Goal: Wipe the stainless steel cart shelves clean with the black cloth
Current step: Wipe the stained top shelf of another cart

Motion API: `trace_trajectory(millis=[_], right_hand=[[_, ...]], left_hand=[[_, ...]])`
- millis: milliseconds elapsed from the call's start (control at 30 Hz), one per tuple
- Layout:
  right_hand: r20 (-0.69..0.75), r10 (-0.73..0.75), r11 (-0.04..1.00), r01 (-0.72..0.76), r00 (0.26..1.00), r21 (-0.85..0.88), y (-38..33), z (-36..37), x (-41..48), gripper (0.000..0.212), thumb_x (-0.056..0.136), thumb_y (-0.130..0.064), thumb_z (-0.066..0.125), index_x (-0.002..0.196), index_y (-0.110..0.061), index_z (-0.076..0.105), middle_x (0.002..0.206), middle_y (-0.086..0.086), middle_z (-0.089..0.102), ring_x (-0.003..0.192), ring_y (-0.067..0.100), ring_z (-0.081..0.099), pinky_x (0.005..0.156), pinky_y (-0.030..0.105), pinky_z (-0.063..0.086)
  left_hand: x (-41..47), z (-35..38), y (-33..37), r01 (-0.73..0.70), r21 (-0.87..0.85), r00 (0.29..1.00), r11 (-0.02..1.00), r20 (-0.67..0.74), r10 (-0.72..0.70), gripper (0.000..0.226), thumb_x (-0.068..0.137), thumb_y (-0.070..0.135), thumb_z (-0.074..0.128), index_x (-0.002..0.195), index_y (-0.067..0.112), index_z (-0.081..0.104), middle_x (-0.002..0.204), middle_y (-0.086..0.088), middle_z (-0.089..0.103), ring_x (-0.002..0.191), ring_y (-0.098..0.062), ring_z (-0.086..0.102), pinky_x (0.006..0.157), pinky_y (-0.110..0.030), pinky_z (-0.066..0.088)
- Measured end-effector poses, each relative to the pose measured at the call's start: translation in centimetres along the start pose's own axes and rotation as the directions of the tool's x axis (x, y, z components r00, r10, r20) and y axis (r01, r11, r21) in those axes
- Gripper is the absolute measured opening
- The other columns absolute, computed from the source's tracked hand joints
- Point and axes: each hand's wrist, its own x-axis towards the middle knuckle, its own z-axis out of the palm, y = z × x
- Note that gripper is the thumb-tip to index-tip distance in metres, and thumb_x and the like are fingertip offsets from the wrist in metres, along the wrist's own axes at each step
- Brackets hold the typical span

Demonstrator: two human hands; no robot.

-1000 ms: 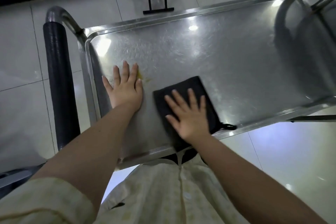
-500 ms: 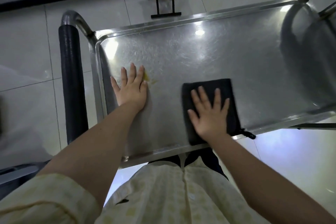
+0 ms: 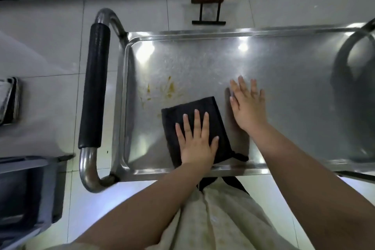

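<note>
Two hands lie on the top shelf (image 3: 203, 171) of a stainless steel cart, seen from above by the person leaning over its near rim. At far left, the cart's push handle (image 3: 95, 87) in its black padded sleeve runs alongside the shelf's short end, well apart from either hand. Just inside that end, yellow-brown smears (image 3: 170, 87) streak the steel; they sit ahead of the left fingertips and off to their left, just beyond the far left corner of the black cloth (image 3: 188, 104), and the patch stretches roughly across the shelf's length. The cloth, folded to a near square and turned slightly askew, lies flat near the front rim, with a small hanging loop (image 3: 240, 157) trailing from its near right corner. The left hand (image 3: 197, 144) presses down on the cloth with straight fingers fanned apart, curling round nothing. Beside the cloth's right edge, the right hand (image 3: 248, 107) appears to rest palm down on bare steel, fingers straight and loosely spread, holding nothing. The left hand is the nearer to the smears, so the next stroke likely calls for a push forward and leftward. The shelf, a shallow rimmed tray, holds the cloth and the smears within this view.
</note>
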Motion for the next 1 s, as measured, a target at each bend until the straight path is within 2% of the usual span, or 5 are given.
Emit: trace_trajectory(millis=[100,367,533,800,1000], right_hand=[[0.017,-0.097,0.994,0.098,0.995,-0.053,-0.5,-0.3,3.8,0.055,0.102,-0.043,0.016,0.155,-0.031,0.01,0.164,-0.003,0.002,0.15,0.028,-0.009,0.119,0.05,-0.003],[-0.016,-0.179,0.982,0.178,0.984,-0.056,-0.8,1.3,7.3,0.056,0.101,-0.052,0.008,0.154,-0.035,0.004,0.164,-0.006,0.005,0.15,0.026,-0.003,0.12,0.05,-0.002],[-0.073,-0.202,0.979,0.199,0.977,-0.047,-0.5,2.0,7.3,0.056,0.103,-0.049,0.01,0.156,-0.033,0.008,0.164,-0.005,0.009,0.15,0.027,0.002,0.118,0.051,-0.001],[-0.105,-0.211,0.978,0.21,0.972,-0.015,-0.5,2.4,7.4,0.055,0.103,-0.044,0.015,0.156,-0.031,0.01,0.164,-0.006,0.006,0.151,0.027,0.0,0.118,0.055,0.0],[-0.097,-0.199,0.98,0.199,0.975,-0.006,-0.4,2.2,7.4,0.054,0.103,-0.044,0.014,0.156,-0.033,0.008,0.163,-0.008,0.004,0.151,0.024,-0.003,0.119,0.055,0.001]], left_hand=[[0.4,0.4,0.2,0.045,0.091,0.999,0.995,0.005,-0.046,0.071,0.094,0.061,0.006,0.15,0.029,-0.024,0.156,-0.004,-0.032,0.14,-0.038,-0.034,0.112,-0.062,-0.016],[0.7,0.6,-0.1,0.058,0.061,0.997,0.996,-0.052,-0.054,0.072,0.092,0.064,0.027,0.155,0.037,0.004,0.164,0.001,-0.004,0.148,-0.035,-0.009,0.113,-0.066,-0.001],[5.6,-1.6,-2.6,0.08,0.071,0.993,0.994,-0.094,-0.073,0.072,0.09,0.065,0.029,0.154,0.04,0.007,0.164,0.004,0.0,0.149,-0.035,-0.006,0.113,-0.066,-0.004],[21.7,-7.4,-4.2,-0.023,0.135,0.996,0.991,-0.077,0.033,0.067,0.091,0.066,0.017,0.152,0.045,-0.001,0.163,0.007,-0.007,0.148,-0.032,-0.013,0.113,-0.063,-0.009],[23.4,-8.0,-3.5,-0.063,0.146,0.993,0.987,-0.093,0.077,0.068,0.089,0.069,0.017,0.152,0.047,0.004,0.163,0.009,-0.004,0.149,-0.029,-0.011,0.111,-0.067,-0.013]])
